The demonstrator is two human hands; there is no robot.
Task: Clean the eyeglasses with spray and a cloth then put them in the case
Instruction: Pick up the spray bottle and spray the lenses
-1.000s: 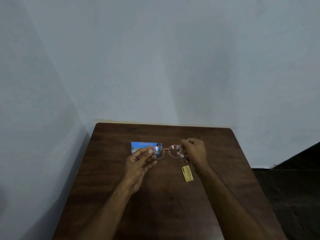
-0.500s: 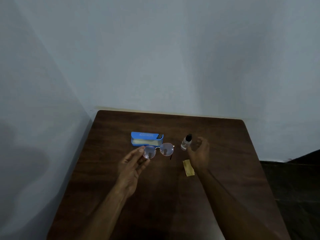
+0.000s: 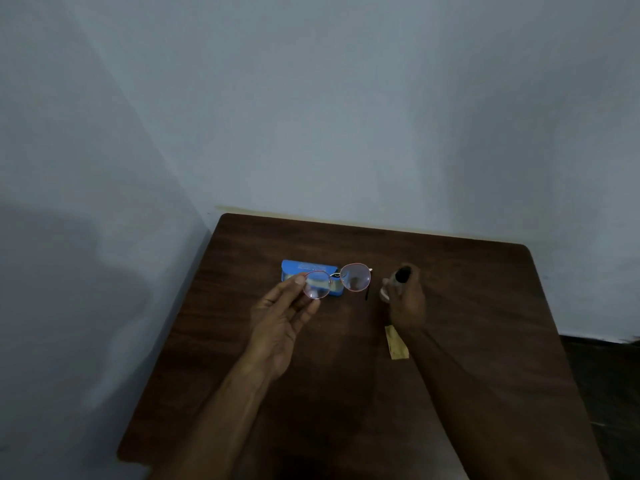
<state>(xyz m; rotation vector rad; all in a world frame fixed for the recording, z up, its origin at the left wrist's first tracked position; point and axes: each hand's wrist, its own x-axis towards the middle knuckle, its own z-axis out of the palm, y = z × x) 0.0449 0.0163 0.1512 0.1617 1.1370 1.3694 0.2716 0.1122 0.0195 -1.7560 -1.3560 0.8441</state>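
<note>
Round eyeglasses [image 3: 355, 278] with a thin reddish frame hang above the table, pinched at their left lens rim by my left hand [image 3: 282, 323]. Behind them the blue case [image 3: 298, 266] lies on the dark wooden table [image 3: 485, 306]. My right hand [image 3: 405, 299] grips the small spray bottle [image 3: 401, 274], whose black cap shows above the fingers, just right of the glasses. A folded yellow cloth [image 3: 396, 342] lies on the table beside my right wrist.
The table stands in a corner, with pale walls [image 3: 311, 116] at its back and left. A dark floor [image 3: 609, 375] shows to the right.
My right hand let go of the glasses, reached for the spray bottle and now grips it. My left hand alone holds the glasses, lifted slightly over the case.
</note>
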